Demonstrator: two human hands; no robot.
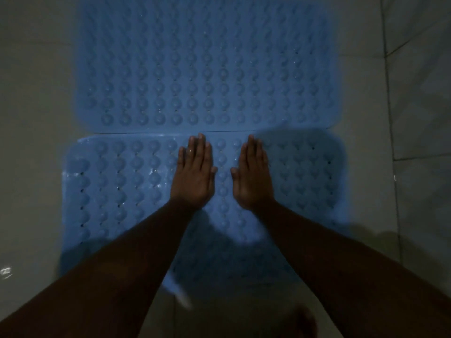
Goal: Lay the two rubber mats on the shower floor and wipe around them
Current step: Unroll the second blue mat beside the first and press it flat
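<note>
Two blue rubber mats with rows of round bumps lie flat on the pale tiled shower floor, one behind the other. The far mat [207, 69] fills the upper middle of the head view. The near mat [117, 181] lies below it, and their long edges meet along a thin seam. My left hand [194, 173] presses flat on the near mat just below the seam, fingers straight and together. My right hand [252, 174] lies flat beside it in the same way. My forearms hide part of the near mat's front edge.
Pale floor tiles [36, 142] surround the mats on the left and right, with grout lines at the right [390, 118]. A wet glint shows at the lower left [6, 273]. A dim foot shape sits at the bottom edge [302, 323].
</note>
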